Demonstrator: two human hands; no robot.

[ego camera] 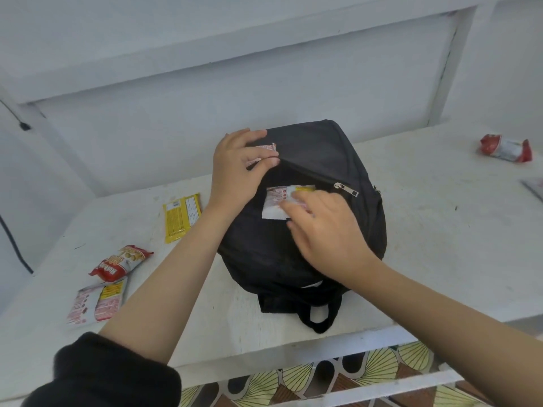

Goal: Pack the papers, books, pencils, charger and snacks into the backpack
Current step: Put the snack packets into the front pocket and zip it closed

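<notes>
Flat item [534, 188] cropped, snack wrapper [267, 147] part-hidden

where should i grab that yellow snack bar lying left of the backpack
Pinch the yellow snack bar across its narrow width near the middle, coming straight down from above. It lies flat on the table with both long edges exposed, apart from the backpack, so a top-down pinch on its sides looks easiest.

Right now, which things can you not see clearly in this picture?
All in the head view:
- Inside of the backpack, hidden by its own black cloth.
- Upper packet, mostly covered by the left grip.
- Lower packet, partly under the right grip; print blurred.
- Flat thing at the right edge, cut off by the frame.
</notes>
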